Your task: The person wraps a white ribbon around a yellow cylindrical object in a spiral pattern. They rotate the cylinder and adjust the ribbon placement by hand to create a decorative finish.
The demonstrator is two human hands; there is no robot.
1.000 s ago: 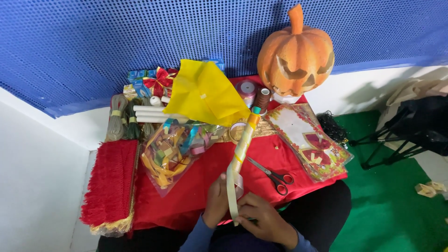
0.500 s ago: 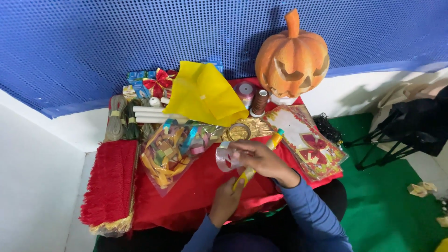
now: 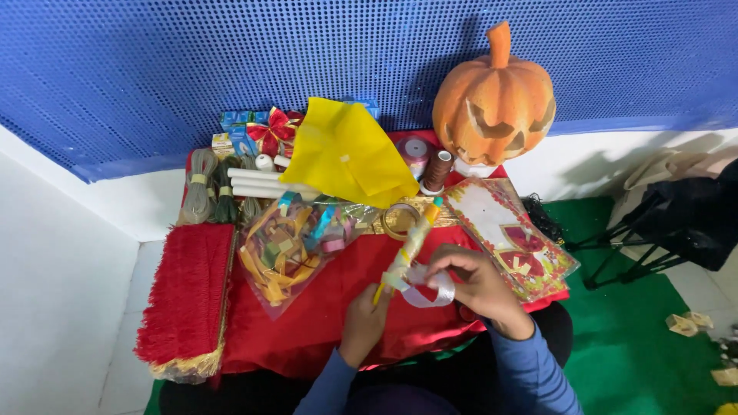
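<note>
Red satin cloth (image 3: 323,323) covers the small table in front of us, and our two hands work just above its near edge. Our left hand (image 3: 363,323), at about 6 o'clock in the view, is closed around the lower end of a slim yellow stick (image 3: 407,250) wrapped in patterned paper; the stick slants up toward 1 o'clock, its blue-green tip ending beside a roll of clear tape (image 3: 400,220). Our right hand (image 3: 477,288), just to the 3 o'clock side of the left, has its fingers curled and pinched on a white ribbon strip (image 3: 430,292) that loops from the stick's lower part round under the hand.

At 9 o'clock from the hands lies a clear bag of coloured paper strips (image 3: 288,250), and farther out the same way a red fringed trim with a gold edge (image 3: 184,296) hangs over the table side. At 12 o'clock sits a folded yellow sheet (image 3: 346,150), with white candles (image 3: 257,184) and bundles of green and beige cord (image 3: 211,188) to its 9 o'clock side, and a red and gold bow (image 3: 270,132) behind them. An orange carved pumpkin (image 3: 493,104) stands at 1 o'clock against the blue perforated wall (image 3: 231,54), with a brown thread spool (image 3: 439,167) just beside it. A flat packet with red bows inside (image 3: 511,238) lies at 2 o'clock, touching the right hand's far side. Green flooring (image 3: 653,338) shows at 3 o'clock.
</note>
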